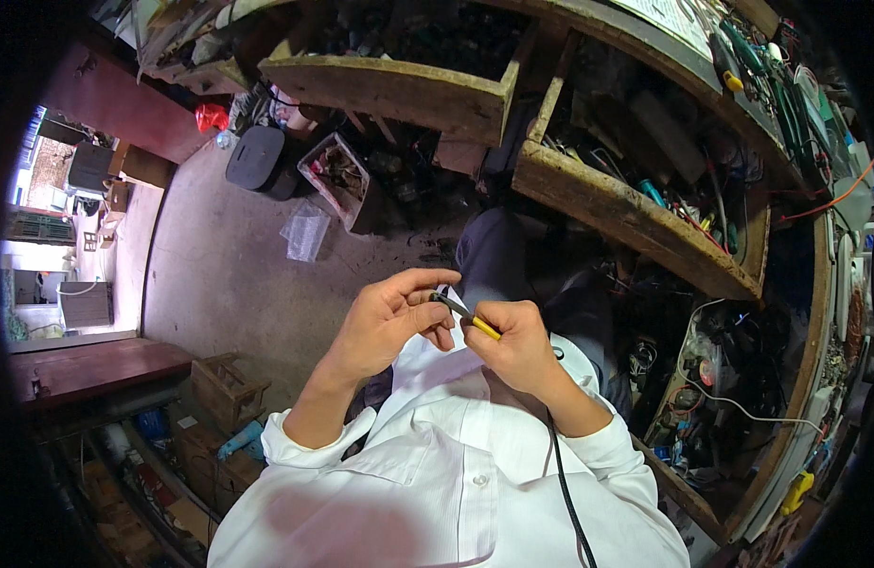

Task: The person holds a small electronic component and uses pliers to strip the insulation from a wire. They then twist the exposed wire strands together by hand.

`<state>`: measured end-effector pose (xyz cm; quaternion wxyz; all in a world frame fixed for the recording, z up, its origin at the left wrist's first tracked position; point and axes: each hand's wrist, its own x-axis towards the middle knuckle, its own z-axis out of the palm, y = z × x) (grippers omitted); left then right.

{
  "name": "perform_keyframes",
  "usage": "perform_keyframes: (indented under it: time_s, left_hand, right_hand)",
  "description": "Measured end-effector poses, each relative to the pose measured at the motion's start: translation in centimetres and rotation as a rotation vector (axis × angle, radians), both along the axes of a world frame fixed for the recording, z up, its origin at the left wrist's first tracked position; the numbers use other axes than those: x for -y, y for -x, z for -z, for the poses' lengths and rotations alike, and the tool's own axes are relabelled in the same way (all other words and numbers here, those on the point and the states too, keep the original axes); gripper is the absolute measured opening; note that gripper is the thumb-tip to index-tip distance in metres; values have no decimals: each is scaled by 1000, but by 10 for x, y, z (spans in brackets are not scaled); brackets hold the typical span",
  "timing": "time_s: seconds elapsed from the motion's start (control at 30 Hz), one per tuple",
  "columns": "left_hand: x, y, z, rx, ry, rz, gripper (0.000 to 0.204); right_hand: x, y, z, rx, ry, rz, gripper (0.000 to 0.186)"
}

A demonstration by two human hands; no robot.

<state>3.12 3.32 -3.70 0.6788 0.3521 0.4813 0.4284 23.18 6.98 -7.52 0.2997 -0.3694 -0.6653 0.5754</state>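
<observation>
In front of my white shirt, both hands are raised close together above my lap. My right hand point(508, 343) is closed around a slim tool with a yellow and black handle point(486, 328). Its dark end slants up and left toward my left fingers; the exact kind of tool does not show. My left hand point(399, 317) has its index finger stretched over that end, while the thumb and other fingers curl in beneath. Between them is a small dark piece point(438, 297), too small to name. A black cord point(562, 478) runs down over my shirt by the right forearm.
Two open wooden drawers point(635, 213) full of tools and parts jut out ahead and right. Pliers and cables crowd the bench point(787, 104) at far right. On the floor stand a dark lidded bin point(257, 156) and a scrap-filled box point(361, 194); a wooden stool point(227, 383) is left.
</observation>
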Motion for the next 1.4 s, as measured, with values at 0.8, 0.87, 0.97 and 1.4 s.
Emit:
perform_keyframes:
  time_s: [0.8, 0.87, 0.97, 1.4]
  left_hand:
    - [-2, 21, 3, 298, 46, 217, 38]
    - [-4, 20, 3, 266, 77, 165, 38]
    - [-6, 17, 8, 268, 72, 89, 39]
    - [7, 10, 22, -210, 10, 125, 25]
  right_hand:
    - [7, 0, 31, -917, 1355, -560, 14]
    - [0, -1, 29, -888, 1424, -464, 13]
    - [-4, -2, 28, -822, 1452, -316, 7]
    - [-4, -1, 20, -742, 1392, -284, 22]
